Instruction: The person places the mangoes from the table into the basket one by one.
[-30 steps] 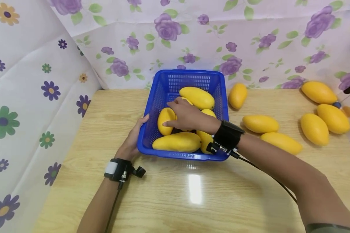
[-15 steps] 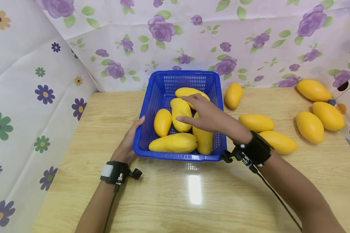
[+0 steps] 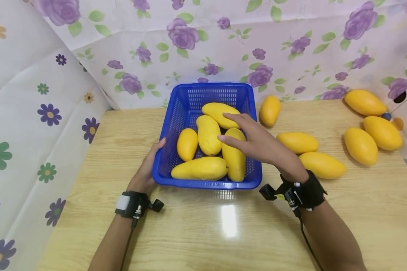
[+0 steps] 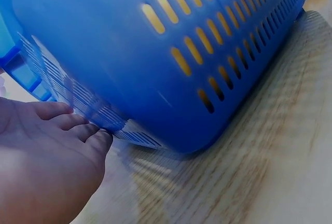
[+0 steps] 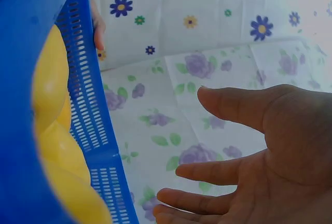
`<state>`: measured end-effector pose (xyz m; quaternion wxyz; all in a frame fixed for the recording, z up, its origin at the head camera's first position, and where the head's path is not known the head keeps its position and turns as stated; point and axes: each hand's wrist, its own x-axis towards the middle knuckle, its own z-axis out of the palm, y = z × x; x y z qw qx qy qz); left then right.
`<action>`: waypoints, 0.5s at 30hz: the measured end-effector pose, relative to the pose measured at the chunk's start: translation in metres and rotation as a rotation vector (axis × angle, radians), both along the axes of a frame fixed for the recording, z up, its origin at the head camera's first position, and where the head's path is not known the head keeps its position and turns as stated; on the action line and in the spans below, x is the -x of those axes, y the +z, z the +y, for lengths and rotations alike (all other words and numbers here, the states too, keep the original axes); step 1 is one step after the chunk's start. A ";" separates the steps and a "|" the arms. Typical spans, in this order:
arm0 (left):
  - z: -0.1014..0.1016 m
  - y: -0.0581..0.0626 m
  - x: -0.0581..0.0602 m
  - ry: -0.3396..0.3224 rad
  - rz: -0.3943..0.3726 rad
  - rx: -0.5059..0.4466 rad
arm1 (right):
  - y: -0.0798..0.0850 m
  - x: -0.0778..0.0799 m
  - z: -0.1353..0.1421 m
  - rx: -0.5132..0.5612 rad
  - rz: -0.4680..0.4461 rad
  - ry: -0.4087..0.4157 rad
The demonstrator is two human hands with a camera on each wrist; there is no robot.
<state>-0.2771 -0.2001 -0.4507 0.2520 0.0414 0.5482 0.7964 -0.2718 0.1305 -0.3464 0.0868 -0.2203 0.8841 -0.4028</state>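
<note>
A blue plastic basket (image 3: 207, 183) with slotted walls stands on the table, holding several yellow fruits. A rounder orange-yellow mango (image 3: 187, 145) lies at its left; longer, paler yellow fruits, such as the front one (image 3: 200, 168) and the upright one in the middle (image 3: 208, 135), lie around it. My left hand (image 3: 146, 167) rests against the basket's left side, thumb at the rim; its fingers (image 4: 78, 128) lie along the outer wall. My right hand (image 3: 254, 139) hovers over the basket's right side, fingers spread and nothing in them. The right wrist view shows its fingers and thumb (image 5: 233, 107) apart.
Several mangoes lie right of the basket: one by its back corner (image 3: 270, 110), a pair near my right wrist, and a group at the far right (image 3: 361, 146). Flowered cloth (image 3: 132, 45) hangs behind and left of the wooden table (image 3: 190, 233).
My right hand has let go of the middle yellow fruit in the basket and drawn back up and to the right. My left hand stays at the basket's side.
</note>
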 end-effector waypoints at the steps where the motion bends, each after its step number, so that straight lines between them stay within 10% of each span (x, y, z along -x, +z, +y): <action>1: 0.000 0.000 0.000 0.000 -0.002 -0.005 | -0.001 0.001 0.001 0.001 -0.001 -0.002; 15: 0.002 -0.002 -0.001 0.009 -0.011 0.017 | 0.002 0.022 0.025 0.175 0.023 -0.075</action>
